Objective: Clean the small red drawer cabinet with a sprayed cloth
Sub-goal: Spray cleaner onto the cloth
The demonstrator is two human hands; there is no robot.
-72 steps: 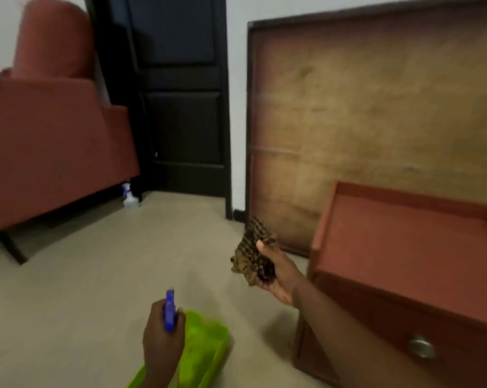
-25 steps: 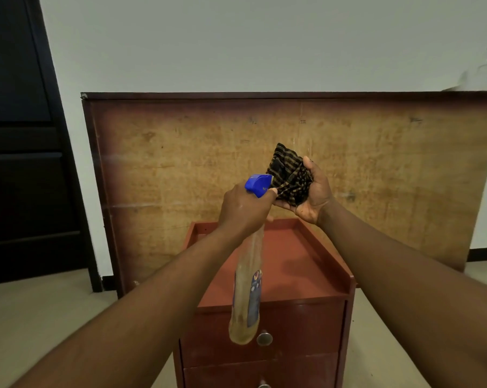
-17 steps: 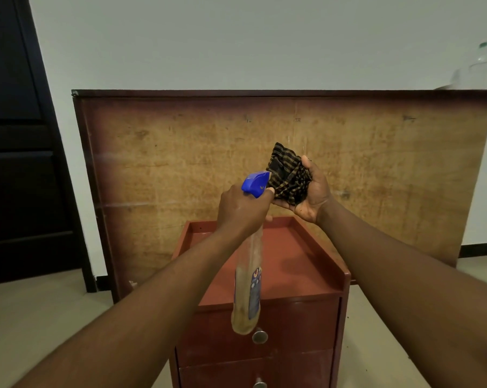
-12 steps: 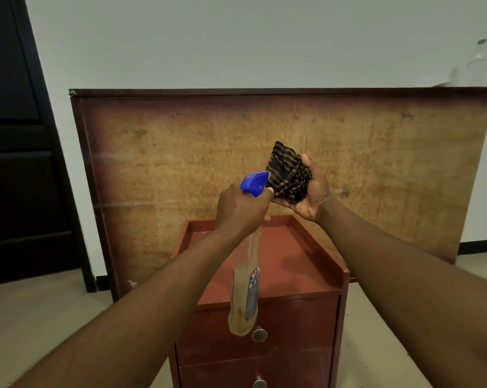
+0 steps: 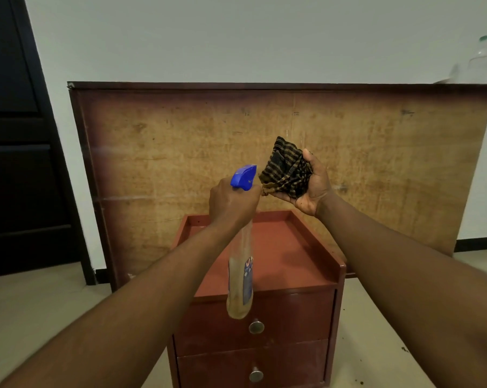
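- Gripping the neck of one spray bottle [image 5: 240,278], your left hand [image 5: 232,204] is wrapped tight around it, the blue nozzle [image 5: 244,177] aimed right at the cloth and nearly touching its edge.
- Your right hand [image 5: 311,189] sits palm-up, fingers curled around one bunched dark checked cloth [image 5: 287,172], thumb pressing its upper side.
- Below both hands stands one small red drawer cabinet [image 5: 276,253]; its rimmed top is bare, and you can count two drawers, each with one round metal knob [image 5: 256,327].
- Behind it one wooden board [image 5: 158,152] leans against the wall.
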